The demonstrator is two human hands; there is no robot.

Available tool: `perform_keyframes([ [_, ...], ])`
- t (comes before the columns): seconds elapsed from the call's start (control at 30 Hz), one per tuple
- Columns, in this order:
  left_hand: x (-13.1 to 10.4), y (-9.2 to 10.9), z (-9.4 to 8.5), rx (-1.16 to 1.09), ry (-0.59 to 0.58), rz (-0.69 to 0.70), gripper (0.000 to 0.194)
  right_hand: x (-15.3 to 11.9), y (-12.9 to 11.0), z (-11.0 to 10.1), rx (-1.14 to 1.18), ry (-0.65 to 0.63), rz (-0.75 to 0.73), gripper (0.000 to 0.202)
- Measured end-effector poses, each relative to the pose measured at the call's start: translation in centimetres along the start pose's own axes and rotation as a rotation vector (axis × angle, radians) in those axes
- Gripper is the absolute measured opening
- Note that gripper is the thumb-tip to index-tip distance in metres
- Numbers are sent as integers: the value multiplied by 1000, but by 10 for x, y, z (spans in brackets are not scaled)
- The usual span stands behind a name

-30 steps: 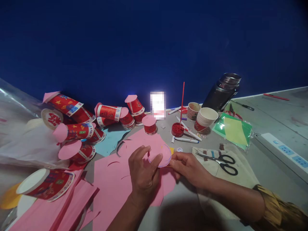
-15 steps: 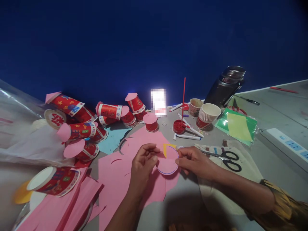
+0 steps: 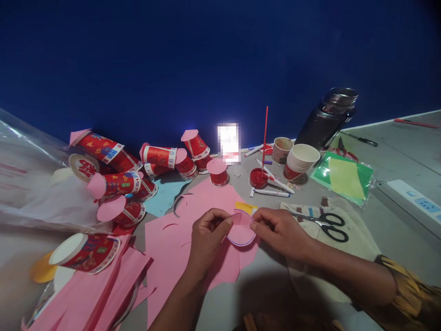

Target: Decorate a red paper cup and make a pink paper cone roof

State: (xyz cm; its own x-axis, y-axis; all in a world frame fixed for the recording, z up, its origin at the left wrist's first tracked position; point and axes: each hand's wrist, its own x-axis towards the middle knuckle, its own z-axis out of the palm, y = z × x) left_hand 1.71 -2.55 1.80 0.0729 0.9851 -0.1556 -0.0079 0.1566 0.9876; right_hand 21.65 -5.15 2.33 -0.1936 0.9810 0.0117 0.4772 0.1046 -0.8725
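Note:
A pink paper circle (image 3: 242,233) with a blue line round its rim is held over the table between both hands. A slit or fold runs in from its upper left edge. My left hand (image 3: 212,234) pinches the circle's left side between thumb and finger. On the right side, my right hand (image 3: 275,230) grips the edge with thumb and forefinger. Beneath lies a large pink sheet (image 3: 193,257) with curved cuts. A yellow piece (image 3: 244,207) shows just behind the circle.
Red paper cups (image 3: 120,184) with pink tops lie stacked at left. Black-handled scissors (image 3: 332,227) rest on a cloth bag (image 3: 347,257). A red pot (image 3: 258,178), markers (image 3: 275,193), stacked cups (image 3: 299,161), a dark flask (image 3: 324,119) and a power strip (image 3: 413,197) stand beyond.
The paper circle has changed shape, its cut edge now drawn together under my left fingers. My right hand has moved slightly in towards it. The whole view has shifted a little.

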Motion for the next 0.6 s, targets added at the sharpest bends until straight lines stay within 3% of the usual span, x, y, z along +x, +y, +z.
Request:
perform_keyframes([
  [0.37,2,2,2,-84,-27,-78,39,1,6,-3,-98,13,-68,21],
  [0.6,2,0,-1,-38,-79,-83,31,2,7,-3,-119,-43,-60,21],
])
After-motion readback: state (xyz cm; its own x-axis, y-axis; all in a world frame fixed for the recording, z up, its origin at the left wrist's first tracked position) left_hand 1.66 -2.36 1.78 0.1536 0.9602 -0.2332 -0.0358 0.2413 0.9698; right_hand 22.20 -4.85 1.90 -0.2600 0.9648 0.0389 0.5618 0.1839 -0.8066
